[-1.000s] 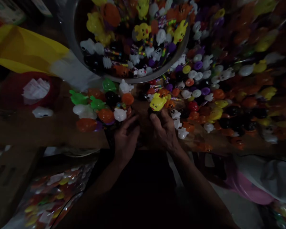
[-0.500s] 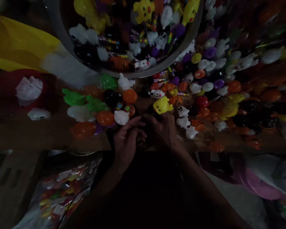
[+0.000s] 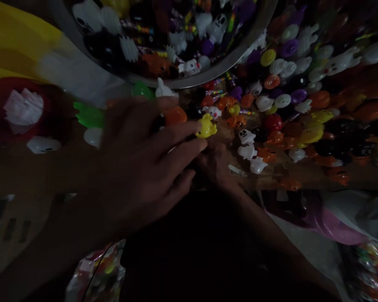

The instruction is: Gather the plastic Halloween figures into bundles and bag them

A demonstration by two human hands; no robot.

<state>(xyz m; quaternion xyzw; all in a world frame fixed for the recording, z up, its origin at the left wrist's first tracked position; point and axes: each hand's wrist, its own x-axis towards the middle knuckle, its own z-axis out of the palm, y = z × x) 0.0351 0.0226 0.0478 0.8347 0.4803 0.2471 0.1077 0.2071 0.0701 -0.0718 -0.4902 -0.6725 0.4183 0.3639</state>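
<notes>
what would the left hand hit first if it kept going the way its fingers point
Most likely the small yellow toy: the left hand points right and slightly up across the table, and its top fingertip sits just beside that toy. The hand is blurred and looks raised, so whether it is at the toy's height is unclear.

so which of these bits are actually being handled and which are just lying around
In hand:
- left hand, spread open, fingertips by the yellow toy
- right hand, below that toy; its grip is hidden

Lying about:
- metal bowl of toys
- white ghost toys
- green toy
- orange toy
</notes>
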